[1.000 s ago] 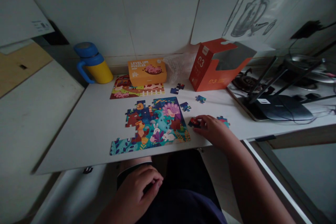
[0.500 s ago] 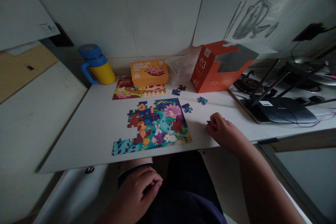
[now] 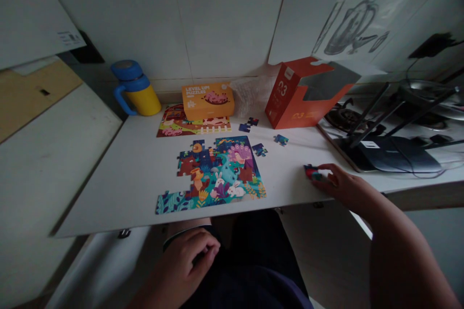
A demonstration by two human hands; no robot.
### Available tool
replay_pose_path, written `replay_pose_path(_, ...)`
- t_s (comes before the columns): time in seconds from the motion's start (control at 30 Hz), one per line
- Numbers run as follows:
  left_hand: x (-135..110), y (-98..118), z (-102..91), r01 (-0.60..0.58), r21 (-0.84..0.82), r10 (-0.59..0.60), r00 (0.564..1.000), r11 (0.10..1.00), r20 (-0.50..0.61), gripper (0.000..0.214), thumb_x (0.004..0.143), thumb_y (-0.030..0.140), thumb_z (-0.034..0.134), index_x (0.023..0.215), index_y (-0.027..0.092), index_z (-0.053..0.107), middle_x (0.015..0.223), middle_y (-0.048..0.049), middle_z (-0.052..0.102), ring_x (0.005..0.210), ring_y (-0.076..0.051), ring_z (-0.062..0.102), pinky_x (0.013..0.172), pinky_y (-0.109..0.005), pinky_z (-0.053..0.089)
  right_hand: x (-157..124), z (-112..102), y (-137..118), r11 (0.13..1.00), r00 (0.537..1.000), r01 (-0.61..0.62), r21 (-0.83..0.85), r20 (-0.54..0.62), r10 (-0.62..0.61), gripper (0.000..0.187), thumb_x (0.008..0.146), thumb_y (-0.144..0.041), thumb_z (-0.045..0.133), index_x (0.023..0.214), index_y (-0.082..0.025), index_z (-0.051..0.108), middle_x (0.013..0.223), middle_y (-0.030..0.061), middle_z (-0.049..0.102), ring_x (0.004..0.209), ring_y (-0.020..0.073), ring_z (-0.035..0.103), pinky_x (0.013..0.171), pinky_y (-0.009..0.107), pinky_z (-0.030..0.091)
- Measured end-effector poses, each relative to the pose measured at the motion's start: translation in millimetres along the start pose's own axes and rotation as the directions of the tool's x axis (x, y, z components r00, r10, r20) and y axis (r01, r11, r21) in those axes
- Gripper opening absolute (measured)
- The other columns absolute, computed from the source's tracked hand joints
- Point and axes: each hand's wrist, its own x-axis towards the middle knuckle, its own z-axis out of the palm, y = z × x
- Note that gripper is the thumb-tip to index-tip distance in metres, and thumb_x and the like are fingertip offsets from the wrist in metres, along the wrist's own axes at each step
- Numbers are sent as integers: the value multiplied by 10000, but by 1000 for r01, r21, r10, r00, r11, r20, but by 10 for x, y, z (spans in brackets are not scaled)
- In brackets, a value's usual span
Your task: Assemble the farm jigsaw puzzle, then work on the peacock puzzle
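Observation:
A partly built colourful jigsaw puzzle (image 3: 217, 174) lies in the middle of the white table (image 3: 137, 174). My right hand (image 3: 344, 186) rests near the table's front right edge, fingers curled on loose puzzle pieces (image 3: 312, 172), one red and one teal. My left hand (image 3: 184, 260) lies below the table on my lap, fingers curled loosely with nothing seen in them. Three more loose pieces (image 3: 259, 149) lie between the puzzle and the orange carton.
A finished red puzzle (image 3: 177, 125) with a small orange puzzle box (image 3: 207, 100) on it sits at the back. A blue-and-yellow flask (image 3: 136, 89) stands back left, an open orange carton (image 3: 304, 96) back right, a gas stove with a dark device (image 3: 391, 154) at far right.
My right hand has slid from beside the puzzle's right edge to the right along the table, taking the red piece with it to the teal piece. My left hand stayed on my lap.

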Motion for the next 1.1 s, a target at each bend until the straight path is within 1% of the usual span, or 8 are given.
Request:
replay_pose_path(0.13,13,7,-12,-9,-2,9,1000,1000,7,160,1058,238,558,1013,270,709,963,-4,764,904,-151,737,821,-249,574,64,-60,-39,1000,997,-16,14,69,15,718,848,-756,667,1341,-234,669,628,-13,602,546,207,560,557,329,373)
replay_pose_path(0.27,-22,-18,-21,-20,9,20,1000,1000,1,170,1067,247,545,1030,272,709,980,-7,763,915,-154,733,837,-259,573,133,-94,-68,1000,993,-15,8,113,14,607,834,-731,671,1178,-233,701,657,-8,611,579,203,562,569,319,358)
replay_pose_path(0.43,-61,-32,-16,3,-3,-3,1000,1000,14,166,1062,238,551,1030,269,711,984,-13,762,914,-155,728,835,-258,572,184,-113,-147,1000,998,6,-27,70,-4,519,785,-695,739,1018,-235,680,721,20,671,614,208,588,604,322,397)
replay_pose_path(0.53,-53,32,-36,10,-25,-10,1000,1000,-1,158,1044,208,570,1032,270,715,985,-11,765,912,-153,728,822,-252,569,177,-80,-302,996,995,81,-23,64,-79,419,896,-650,654,946,-233,669,762,42,703,626,200,588,615,324,404)
replay_pose_path(0.73,13,207,-107,-31,-30,27,993,999,-116,147,1040,198,587,1067,266,715,1006,-21,768,930,-158,723,854,-268,578,-27,143,-1094,955,954,257,151,121,-276,343,1057,-544,509,954,-242,635,786,14,687,675,180,586,666,309,427)
replay_pose_path(0.87,107,306,-149,-2,-15,-2,964,1000,-266,295,1027,303,669,1322,302,669,1263,-51,758,991,-176,728,892,-292,604,-341,342,-1904,842,842,386,377,230,-488,275,1092,-456,512,937,-244,593,818,3,685,708,164,600,673,277,441)
replay_pose_path(1.0,173,317,-195,21,-62,-39,951,998,-308,146,1041,286,636,1165,271,712,1118,-34,788,970,-180,741,889,-292,596,-560,506,-2491,737,732,470,485,252,-633,97,1054,-310,585,988,-242,604,881,20,716,747,169,643,666,266,445)
replay_pose_path(1.1,170,190,-279,83,-156,-129,939,984,-317,96,1038,309,646,1077,256,716,977,-15,785,892,-169,745,835,-273,589,-514,627,-2626,745,760,504,438,186,-623,101,1062,-342,583,1081,-245,603,923,41,735,787,200,692,668,281,450)
